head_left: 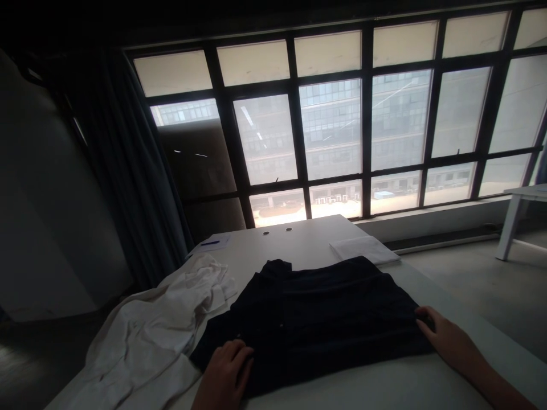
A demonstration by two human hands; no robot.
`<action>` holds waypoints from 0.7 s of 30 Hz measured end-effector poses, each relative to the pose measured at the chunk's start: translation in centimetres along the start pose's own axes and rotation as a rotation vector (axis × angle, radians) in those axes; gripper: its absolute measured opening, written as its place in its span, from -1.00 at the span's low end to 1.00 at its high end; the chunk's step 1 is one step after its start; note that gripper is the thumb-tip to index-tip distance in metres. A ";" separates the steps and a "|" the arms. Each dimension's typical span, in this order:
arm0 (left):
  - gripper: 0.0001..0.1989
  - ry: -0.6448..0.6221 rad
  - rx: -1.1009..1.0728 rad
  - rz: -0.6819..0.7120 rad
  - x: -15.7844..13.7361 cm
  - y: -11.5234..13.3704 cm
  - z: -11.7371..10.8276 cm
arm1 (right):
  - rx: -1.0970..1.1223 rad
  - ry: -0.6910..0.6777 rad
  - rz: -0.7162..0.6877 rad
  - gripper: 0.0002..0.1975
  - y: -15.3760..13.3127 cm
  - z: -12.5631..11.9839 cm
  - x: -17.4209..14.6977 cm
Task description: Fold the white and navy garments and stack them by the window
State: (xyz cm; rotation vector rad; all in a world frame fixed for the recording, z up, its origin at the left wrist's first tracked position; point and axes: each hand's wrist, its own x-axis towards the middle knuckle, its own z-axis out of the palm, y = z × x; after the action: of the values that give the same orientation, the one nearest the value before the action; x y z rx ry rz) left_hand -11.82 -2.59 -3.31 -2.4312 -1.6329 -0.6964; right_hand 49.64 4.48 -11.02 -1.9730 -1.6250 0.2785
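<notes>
A dark navy shirt [337, 319] lies spread over the white table in front of me, with a small raised fold at its far left corner. My left hand [224, 373] rests at its near left part, fingers curled down on the cloth; what lies under the fingertips is hidden. At the shirt's right edge, my right hand [442, 336] has its thumb and fingers closed on the fabric. Left of the shirt lies a crumpled white garment [149, 324], close to my left hand.
A folded white cloth [363, 249] lies at the table's far right edge. Paper with a blue pen [210, 243] on it is at the far left of the white table [316, 233]. Beyond are large windows [333, 131], a dark curtain [128, 171] and another white table [508, 228].
</notes>
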 end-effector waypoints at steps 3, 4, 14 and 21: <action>-0.74 -0.076 -0.061 0.003 1.4 1.6 0.3 | -0.004 -0.009 0.005 -0.57 -0.4 -0.3 -0.1; -0.71 -0.105 -0.083 -0.013 2.1 2.0 0.4 | -0.004 -0.010 0.006 -0.57 -0.6 -0.5 -0.2; -0.79 -0.236 -0.313 -0.065 8.7 5.0 3.0 | 0.047 0.005 0.007 -0.59 -1.5 -1.2 -0.6; -0.71 -0.248 -0.363 -0.061 7.4 5.3 4.4 | 0.066 -0.010 -0.006 -0.60 -1.5 -1.4 -0.7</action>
State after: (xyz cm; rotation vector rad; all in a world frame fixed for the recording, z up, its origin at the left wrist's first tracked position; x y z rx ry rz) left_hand -3.47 3.08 -3.15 -2.8302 -1.8127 -0.7890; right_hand 48.92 3.57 -9.15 -1.9198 -1.6074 0.3363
